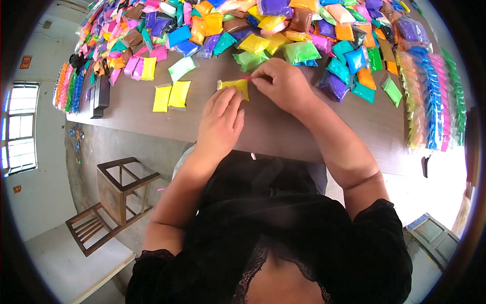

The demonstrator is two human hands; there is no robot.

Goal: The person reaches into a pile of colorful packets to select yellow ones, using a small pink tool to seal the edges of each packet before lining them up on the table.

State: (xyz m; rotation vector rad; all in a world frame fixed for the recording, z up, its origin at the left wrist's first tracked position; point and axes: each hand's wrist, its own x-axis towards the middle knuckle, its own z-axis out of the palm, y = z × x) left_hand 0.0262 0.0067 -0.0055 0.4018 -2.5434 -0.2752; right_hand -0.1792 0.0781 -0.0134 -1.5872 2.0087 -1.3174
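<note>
A yellow packet (242,87) with clear plastic edges lies flat on the table in front of me. The fingers of my left hand (221,119) stretch out over its left part, resting on it. At the packet's upper right corner, my right hand (284,83) is closed in a pinch. A thin pink-red piece (246,78) sticks out from its fingertips over the packet's top edge; its kind is too small to make out. Two more yellow packets, one (162,98) beside the other (179,94), lie to the left.
A big heap of coloured packets (202,23) covers the table's far side. Long strips of joined packets (433,101) lie at the right, more strips (71,91) at the left. A black box-like object (100,96) stands near the left edge. A wooden chair (119,197) lies beyond the table.
</note>
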